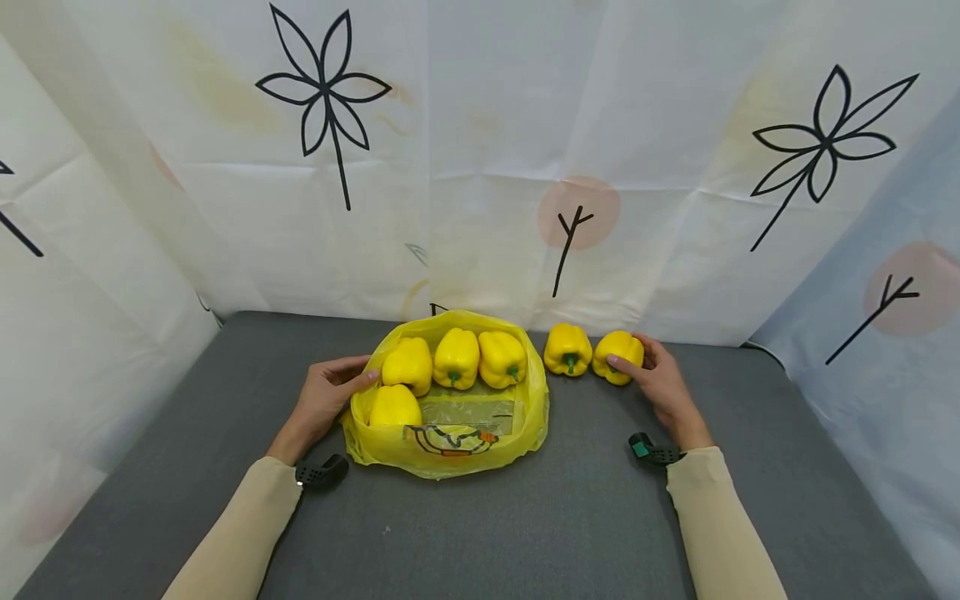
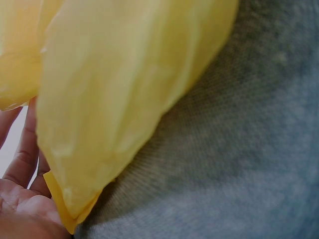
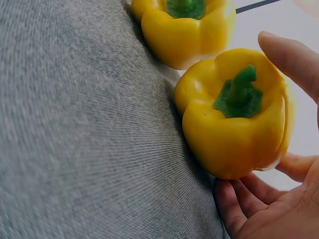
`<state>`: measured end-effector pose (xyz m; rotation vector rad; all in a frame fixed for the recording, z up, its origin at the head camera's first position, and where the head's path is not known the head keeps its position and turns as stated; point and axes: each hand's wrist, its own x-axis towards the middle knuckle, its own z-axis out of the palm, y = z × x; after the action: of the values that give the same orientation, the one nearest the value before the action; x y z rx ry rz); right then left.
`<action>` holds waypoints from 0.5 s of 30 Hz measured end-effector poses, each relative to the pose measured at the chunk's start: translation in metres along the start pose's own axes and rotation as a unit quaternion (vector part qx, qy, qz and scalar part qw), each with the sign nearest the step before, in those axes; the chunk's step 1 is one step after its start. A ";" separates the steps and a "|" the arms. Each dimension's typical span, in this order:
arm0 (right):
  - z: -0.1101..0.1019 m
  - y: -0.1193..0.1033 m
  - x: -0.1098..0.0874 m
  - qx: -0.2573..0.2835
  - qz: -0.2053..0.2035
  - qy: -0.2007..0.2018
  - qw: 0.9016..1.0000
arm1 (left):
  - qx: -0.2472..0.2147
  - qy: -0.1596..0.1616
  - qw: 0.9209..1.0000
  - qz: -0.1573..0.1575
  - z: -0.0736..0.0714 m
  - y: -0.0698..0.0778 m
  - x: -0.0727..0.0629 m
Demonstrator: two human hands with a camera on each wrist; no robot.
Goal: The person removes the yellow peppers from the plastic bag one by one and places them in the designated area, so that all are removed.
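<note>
the head camera looks forward and down from above and behind the left hand (image 1: 324,400) and right hand (image 1: 662,387) — far enough back to include the sleeves (image 1: 240,525). the left wrist camera, very close, faces past the left hand at the yellow bag (image 1: 450,461). the right wrist camera, close and rolled sideways, faces the held pepper (image 3: 229,139). head and left wrist share the bag; head and right wrist share that pepper and the neighbouring pepper (image 1: 567,348).

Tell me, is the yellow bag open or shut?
The bag is open: it spreads wide in the head view, showing four peppers inside.
</note>
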<state>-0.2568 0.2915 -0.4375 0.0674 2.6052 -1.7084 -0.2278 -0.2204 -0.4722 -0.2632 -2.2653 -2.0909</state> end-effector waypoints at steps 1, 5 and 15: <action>0.000 0.000 0.000 0.000 -0.001 -0.001 1.000 | 0.000 0.000 1.000 0.000 0.000 0.000 0.000; 0.002 0.001 0.000 0.000 -0.004 -0.002 1.000 | 0.000 0.000 1.000 -0.001 0.000 0.001 0.000; 0.005 -0.002 -0.001 0.004 0.003 -0.001 1.000 | -0.002 -0.002 1.000 -0.003 0.000 0.002 0.000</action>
<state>-0.2563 0.2859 -0.4375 0.0745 2.5940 -1.7152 -0.2272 -0.2201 -0.4707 -0.2609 -2.2661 -2.0997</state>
